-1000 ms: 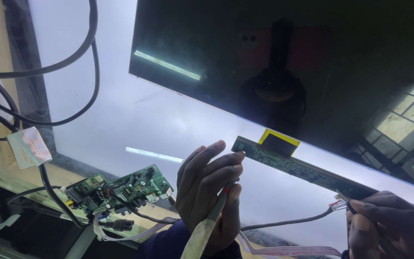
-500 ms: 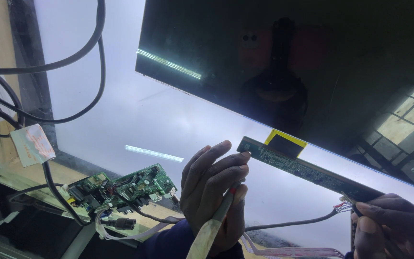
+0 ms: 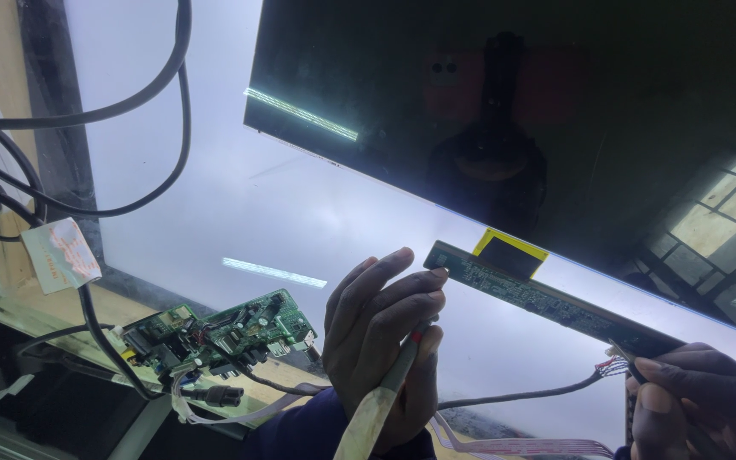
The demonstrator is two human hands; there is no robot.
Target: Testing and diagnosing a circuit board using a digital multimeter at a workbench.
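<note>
Narrow green strip board (image 3: 547,300) hanging along the near edge of the dark glass panel (image 3: 555,111), joined to it by a yellow-edged flex tab (image 3: 508,253), over the glowing white backlight sheet (image 3: 240,196). Left hand (image 3: 385,341) raised at centre near, fingers (image 3: 402,281) spread loosely with tips touching the left end of the strip board, thumb and palm closed around a slim tool with a red tip and pale taped handle (image 3: 381,400). Right hand (image 3: 700,400) at the near right corner, fingers curled shut, pinching the multicoloured wire connector (image 3: 613,368) right at the strip board's right end; seated or not, cannot tell. Thin dark cable (image 3: 513,397) running left from that connector behind the left hand. As to progress, judging from this: panel lifted off the backlight, backlight lit, strip board still attached to the glass, work on the connector end apparently in hand. Farther left on the desk (image 3: 121,302), a green main board (image 3: 232,332) with plugs and a pale ribbon. Thick black cables (image 3: 155,94) looping at far left, one carrying a paper tag (image 3: 61,254). No containers in sight.
</note>
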